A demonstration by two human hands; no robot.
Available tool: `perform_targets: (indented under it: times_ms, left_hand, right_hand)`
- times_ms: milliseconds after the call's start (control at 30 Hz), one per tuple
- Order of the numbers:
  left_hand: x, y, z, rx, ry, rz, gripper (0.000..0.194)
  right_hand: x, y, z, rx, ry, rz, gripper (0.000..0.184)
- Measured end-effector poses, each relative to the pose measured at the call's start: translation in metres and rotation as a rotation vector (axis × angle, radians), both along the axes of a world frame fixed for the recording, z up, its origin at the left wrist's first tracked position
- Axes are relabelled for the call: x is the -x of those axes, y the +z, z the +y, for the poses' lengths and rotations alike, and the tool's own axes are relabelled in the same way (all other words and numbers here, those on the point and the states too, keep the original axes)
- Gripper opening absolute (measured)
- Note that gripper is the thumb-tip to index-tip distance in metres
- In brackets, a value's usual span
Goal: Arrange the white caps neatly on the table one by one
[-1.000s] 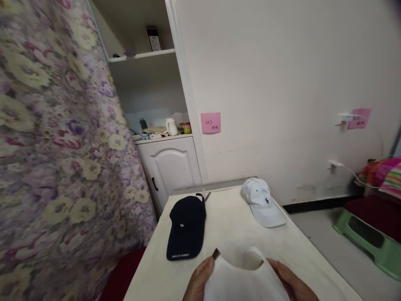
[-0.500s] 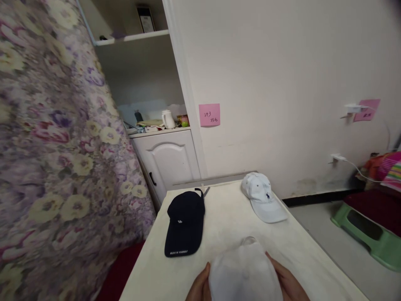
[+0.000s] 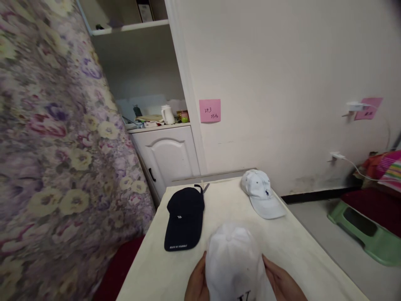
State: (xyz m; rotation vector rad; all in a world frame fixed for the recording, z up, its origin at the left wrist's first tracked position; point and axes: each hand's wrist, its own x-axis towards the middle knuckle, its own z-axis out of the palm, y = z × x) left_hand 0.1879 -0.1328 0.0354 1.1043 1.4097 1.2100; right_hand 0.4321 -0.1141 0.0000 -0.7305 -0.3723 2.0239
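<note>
A white baseball cap [image 3: 233, 261] with dark lettering low on its front is held between both my hands, crown up, at the near side of the table. My left hand [image 3: 197, 279] grips its left side, and my right hand [image 3: 281, 279] grips the right side. The cap's lower part runs out of the picture. Beyond it, to the left, lies a dark navy baseball cap [image 3: 185, 217] with small white lettering, its brim toward me. Toward the far right corner sits a pale blue baseball cap [image 3: 261, 194] with a small dark emblem.
The table [image 3: 156, 271] has a cream cover. A floral curtain [image 3: 72, 167] hangs at the left, beside a white cabinet [image 3: 167, 156]. At the right, a green stool [image 3: 366, 238] stands on the floor. White plugs with cords and pink notes [image 3: 209, 110] are on the wall.
The white cap has come up and slightly left in the picture, and tipped so its front lettering shows. Both hands still grip its sides. The camera view has shifted slightly.
</note>
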Motion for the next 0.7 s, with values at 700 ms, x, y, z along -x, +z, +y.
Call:
perform_targets:
  times_ms: [700]
  left_hand:
    - [-0.006, -0.030, 0.011, 0.333, -0.051, -0.860, 0.032]
  right_hand:
    - [0.001, -0.018, -0.026, -0.159, -0.022, -0.192, 0.034]
